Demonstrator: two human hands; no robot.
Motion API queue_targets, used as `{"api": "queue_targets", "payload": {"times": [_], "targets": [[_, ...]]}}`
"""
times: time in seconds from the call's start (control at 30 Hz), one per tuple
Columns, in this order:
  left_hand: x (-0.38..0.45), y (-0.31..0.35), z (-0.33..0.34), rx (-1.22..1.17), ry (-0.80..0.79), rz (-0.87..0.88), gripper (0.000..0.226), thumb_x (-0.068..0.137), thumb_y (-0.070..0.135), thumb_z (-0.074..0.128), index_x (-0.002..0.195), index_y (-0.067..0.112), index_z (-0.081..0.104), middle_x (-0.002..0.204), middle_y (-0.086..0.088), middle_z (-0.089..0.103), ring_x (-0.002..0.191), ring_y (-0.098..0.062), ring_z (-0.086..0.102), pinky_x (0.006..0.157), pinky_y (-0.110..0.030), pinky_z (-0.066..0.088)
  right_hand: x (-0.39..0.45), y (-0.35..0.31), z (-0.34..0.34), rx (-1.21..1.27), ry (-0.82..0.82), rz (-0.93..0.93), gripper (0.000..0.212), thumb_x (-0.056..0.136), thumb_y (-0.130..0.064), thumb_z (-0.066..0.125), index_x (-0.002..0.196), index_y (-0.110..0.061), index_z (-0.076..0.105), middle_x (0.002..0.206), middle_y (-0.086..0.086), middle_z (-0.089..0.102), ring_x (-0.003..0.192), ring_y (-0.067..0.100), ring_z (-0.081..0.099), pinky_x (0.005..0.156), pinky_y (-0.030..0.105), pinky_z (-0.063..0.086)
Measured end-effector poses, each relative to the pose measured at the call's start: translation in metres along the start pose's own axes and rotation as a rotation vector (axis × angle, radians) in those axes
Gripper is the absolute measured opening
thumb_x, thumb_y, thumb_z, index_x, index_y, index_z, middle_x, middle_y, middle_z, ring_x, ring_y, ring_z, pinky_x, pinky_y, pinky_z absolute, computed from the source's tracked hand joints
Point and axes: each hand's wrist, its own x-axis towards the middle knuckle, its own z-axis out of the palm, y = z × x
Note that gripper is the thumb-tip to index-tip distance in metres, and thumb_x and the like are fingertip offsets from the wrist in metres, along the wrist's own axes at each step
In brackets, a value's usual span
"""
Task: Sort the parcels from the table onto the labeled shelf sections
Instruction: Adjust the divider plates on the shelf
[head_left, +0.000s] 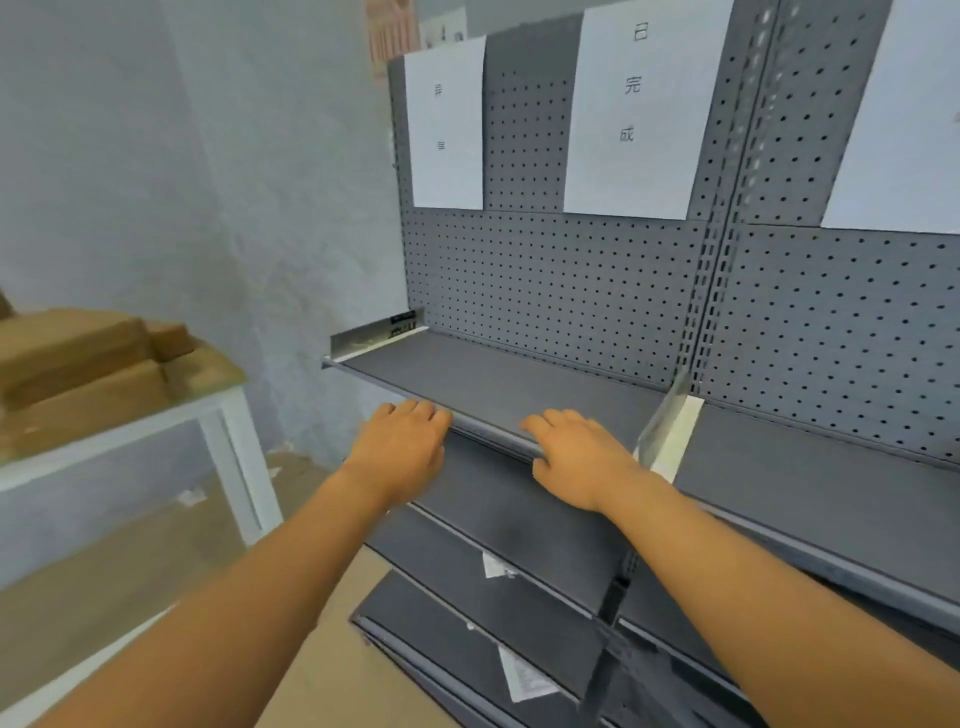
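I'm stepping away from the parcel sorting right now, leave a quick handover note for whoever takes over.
Left hand and right hand: both empty, fingers relaxed, at the front edge of the upper shelf.
Cardboard parcels: stacked on the white table to the left.
Paper labels hang on the pegboard above the shelf sections.
Done: no parcel shows on the visible shelves.
Left: carry each parcel from the table to its labeled section.

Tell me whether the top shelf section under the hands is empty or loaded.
Empty: the top shelf shows bare grey surface; the parcels sit on the table.
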Motion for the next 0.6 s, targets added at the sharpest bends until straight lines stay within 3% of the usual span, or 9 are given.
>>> {"api": "queue_targets", "payload": {"times": [0.27, 0.6], "targets": [[-0.001, -0.122, 0.053, -0.056, -0.041, -0.071, 0.033, 0.099, 0.025, 0.041, 0.130, 0.017, 0.048, 0.123, -0.006, 0.057, 0.109, -0.026, 0.052, 0.098, -0.037, 0.041, 0.113, -0.088, 0.019, 0.051, -0.010, -0.032, 0.045, 0.099, -0.022, 0.045, 0.143, -0.014, 0.039, 0.138, 0.008, 0.049, 0.127, 0.028, 0.043, 0.105, 0.038, 0.037], [0.074, -0.243, 0.133, -0.036, -0.106, -0.158, 0.033, 0.100, 0.029, 0.040, 0.130, 0.017, 0.048, 0.125, -0.005, 0.056, 0.112, -0.025, 0.053, 0.098, -0.037, 0.041, 0.290, -0.098, 0.060, 0.118, -0.043, -0.030, 0.050, 0.100, -0.023, 0.046, 0.148, -0.014, 0.034, 0.146, 0.009, 0.044, 0.132, 0.029, 0.040, 0.108, 0.038, 0.036]]}}
